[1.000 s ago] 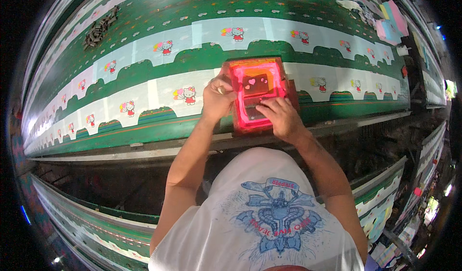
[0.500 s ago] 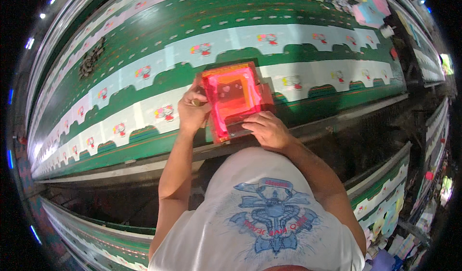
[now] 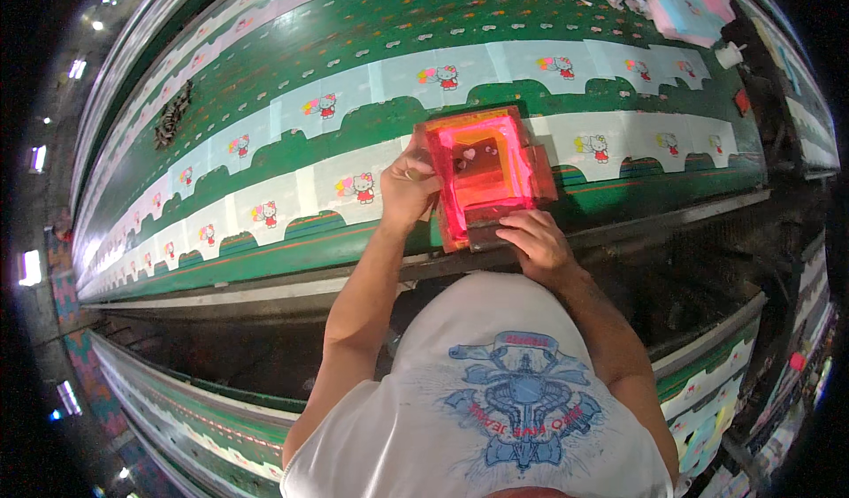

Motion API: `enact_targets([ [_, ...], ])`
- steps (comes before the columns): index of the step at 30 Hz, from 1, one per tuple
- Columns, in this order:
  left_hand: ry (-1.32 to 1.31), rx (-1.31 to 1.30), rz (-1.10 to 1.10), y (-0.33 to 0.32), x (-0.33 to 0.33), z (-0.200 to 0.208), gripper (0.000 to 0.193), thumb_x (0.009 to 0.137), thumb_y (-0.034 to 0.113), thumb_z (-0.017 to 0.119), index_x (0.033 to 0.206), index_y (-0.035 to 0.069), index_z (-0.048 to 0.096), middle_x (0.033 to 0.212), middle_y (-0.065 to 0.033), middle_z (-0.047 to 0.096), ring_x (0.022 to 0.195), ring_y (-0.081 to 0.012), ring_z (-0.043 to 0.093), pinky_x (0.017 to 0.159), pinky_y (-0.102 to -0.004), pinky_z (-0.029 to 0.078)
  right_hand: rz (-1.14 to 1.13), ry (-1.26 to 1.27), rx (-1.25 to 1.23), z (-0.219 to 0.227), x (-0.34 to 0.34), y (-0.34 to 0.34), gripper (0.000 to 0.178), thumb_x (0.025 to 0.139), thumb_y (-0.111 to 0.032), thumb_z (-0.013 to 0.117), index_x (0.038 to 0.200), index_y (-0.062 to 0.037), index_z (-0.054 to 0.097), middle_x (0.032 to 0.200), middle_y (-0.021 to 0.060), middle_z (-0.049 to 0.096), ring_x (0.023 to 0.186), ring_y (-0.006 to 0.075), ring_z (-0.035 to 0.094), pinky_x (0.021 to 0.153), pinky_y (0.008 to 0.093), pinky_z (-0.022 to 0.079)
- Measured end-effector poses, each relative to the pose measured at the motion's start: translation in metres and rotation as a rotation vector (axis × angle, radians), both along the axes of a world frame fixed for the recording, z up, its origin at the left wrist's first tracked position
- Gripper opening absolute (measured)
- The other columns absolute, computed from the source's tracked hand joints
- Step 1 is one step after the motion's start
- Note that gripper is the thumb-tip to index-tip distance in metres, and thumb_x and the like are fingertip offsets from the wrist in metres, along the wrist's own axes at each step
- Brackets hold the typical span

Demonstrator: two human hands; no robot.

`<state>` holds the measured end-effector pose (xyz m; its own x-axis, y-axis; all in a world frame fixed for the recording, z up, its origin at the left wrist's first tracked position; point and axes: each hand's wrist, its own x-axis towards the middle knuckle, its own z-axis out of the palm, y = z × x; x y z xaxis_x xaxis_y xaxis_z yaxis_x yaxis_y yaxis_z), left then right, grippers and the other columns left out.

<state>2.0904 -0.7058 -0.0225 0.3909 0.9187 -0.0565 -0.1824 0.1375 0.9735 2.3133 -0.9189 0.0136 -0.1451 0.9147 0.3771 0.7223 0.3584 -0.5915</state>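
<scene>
frame [image 3: 516, 155], left hand [image 3: 407, 190] gripping, right hand [image 3: 539, 240] touching

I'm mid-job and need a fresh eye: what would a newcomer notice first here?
First, the glowing pink-and-orange frame at the centre, with the left hand on its left edge and the right hand at its near right corner. Next, the rows of pale pieces with little red-dressed cat figures, curving across the long green table. Then the pastel stack at upper right.
</scene>
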Motion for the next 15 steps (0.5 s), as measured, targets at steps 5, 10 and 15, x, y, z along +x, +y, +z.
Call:
enact_targets([
  [5,-0.109,-0.102,-0.030,-0.002,0.006,-0.003,0.032,0.079,-0.025,0.080,0.090,0.003,0.067,0.165,-0.0193,0.060,0.129,-0.0230,0.071,0.104,-0.0390,0.060,0.122,-0.049,-0.046,0.012,0.018,0.005,0.039,0.080,-0.005,0.076,0.119,-0.0043,0.078,0.127,0.0128,0.073,0.119,0.0347,0.069,0.103,0.0505,0.055],
  [10,-0.008,-0.107,-0.008,0.004,0.000,-0.018,0.034,0.077,-0.026,0.079,0.090,0.004,0.069,0.158,-0.0168,0.066,0.123,-0.0226,0.074,0.101,-0.0389,0.062,0.189,-0.087,-0.076,0.010,0.029,0.013,0.044,0.079,-0.009,0.078,0.122,-0.0057,0.078,0.126,0.0104,0.073,0.119,0.0326,0.068,0.104,0.0483,0.055],
  [15,0.010,-0.141,0.021,0.004,0.003,-0.021,0.032,0.074,-0.023,0.082,0.086,0.003,0.069,0.156,-0.0197,0.068,0.121,-0.0210,0.074,0.099,-0.0371,0.062,0.206,-0.163,-0.221,0.034,0.034,0.026,0.035,0.090,-0.011,0.072,0.124,-0.0052,0.077,0.127,0.0102,0.073,0.124,0.0317,0.066,0.110,0.0491,0.051],
])
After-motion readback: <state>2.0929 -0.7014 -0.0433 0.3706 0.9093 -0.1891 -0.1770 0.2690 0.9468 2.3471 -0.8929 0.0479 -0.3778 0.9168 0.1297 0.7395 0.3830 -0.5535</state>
